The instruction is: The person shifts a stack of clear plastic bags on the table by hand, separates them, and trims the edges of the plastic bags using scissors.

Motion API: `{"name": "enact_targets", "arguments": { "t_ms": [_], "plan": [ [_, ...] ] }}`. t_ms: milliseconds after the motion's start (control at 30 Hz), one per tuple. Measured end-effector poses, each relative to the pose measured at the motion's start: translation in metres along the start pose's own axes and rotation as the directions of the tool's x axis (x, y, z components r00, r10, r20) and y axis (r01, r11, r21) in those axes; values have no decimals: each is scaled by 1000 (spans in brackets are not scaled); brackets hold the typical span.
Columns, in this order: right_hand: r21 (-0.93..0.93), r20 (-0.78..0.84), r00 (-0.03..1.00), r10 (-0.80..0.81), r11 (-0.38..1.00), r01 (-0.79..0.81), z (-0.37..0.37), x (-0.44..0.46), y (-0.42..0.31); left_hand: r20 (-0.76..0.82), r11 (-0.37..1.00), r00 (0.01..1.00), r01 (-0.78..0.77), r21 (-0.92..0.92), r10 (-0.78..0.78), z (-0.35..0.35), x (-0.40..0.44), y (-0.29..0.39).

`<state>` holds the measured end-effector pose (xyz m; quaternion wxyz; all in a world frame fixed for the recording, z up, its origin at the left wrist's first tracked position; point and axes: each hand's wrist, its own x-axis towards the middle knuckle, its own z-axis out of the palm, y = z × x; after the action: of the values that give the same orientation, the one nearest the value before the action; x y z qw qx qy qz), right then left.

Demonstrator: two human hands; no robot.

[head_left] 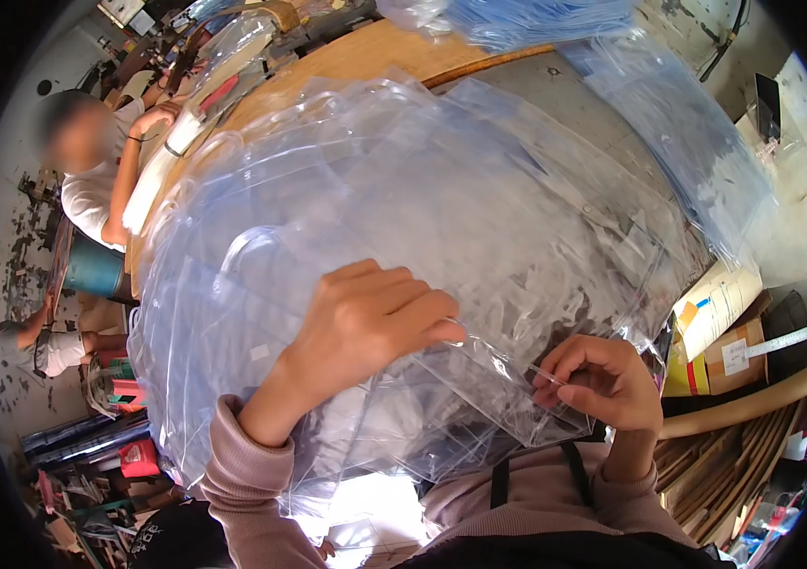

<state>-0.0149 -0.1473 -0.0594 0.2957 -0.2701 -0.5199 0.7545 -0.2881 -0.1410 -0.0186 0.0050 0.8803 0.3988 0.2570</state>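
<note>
A broad pile of clear plastic bags (394,180) covers the table in front of me, some with looped handles along the left side. My left hand (375,318) is closed over the upper edge of one clear plastic bag (489,384) near the pile's front. The bag's right edge is pinched between the thumb and fingers of my right hand (602,379). Between the two hands the plastic stretches with bright glare on it. The fingertips of my left hand are partly hidden beneath the hand.
More bluish plastic sheets (678,133) hang over the right back side. A cardboard box (735,356) and stacked brown boards (731,465) stand at right. One person (90,171) sits at the far left; another person (24,337) is lower left, beside a blue bin (95,264).
</note>
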Motion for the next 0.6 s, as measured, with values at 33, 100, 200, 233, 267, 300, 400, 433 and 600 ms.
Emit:
{"name": "enact_targets", "arguments": {
  "t_ms": [33,100,200,233,267,300,400,433,600],
  "plan": [
    [-3,7,1000,-5,1000,5,0,0,0,-20,997,1000,-3,71,4,-4,-1,-3],
    [48,-19,1000,17,999,-16,0,0,1,-54,994,999,9,106,-3,-11,-6,-11],
    [68,-17,1000,-6,998,7,-1,-1,3,-88,988,996,10,156,4,-19,-5,-20],
    [72,-18,1000,2,997,0,-1,-2,4,-91,984,996,5,178,12,-19,-5,-21],
    [67,-11,1000,-6,998,7,-2,-2,4,-88,985,996,9,174,7,-18,-5,-21],
    [62,-5,1000,-14,998,14,-2,-1,4,-98,977,995,-4,213,26,-17,-6,-21],
    [61,-4,1000,-19,998,19,-1,-1,3,-93,967,995,-6,253,31,-15,-8,-20],
    [61,-5,1000,-19,998,20,-2,-1,4,-85,966,996,3,260,20,-15,-8,-20],
    [83,-11,1000,-16,996,17,-2,0,3,-13,962,1000,28,271,-25,-20,-8,-21]
  ]
}}
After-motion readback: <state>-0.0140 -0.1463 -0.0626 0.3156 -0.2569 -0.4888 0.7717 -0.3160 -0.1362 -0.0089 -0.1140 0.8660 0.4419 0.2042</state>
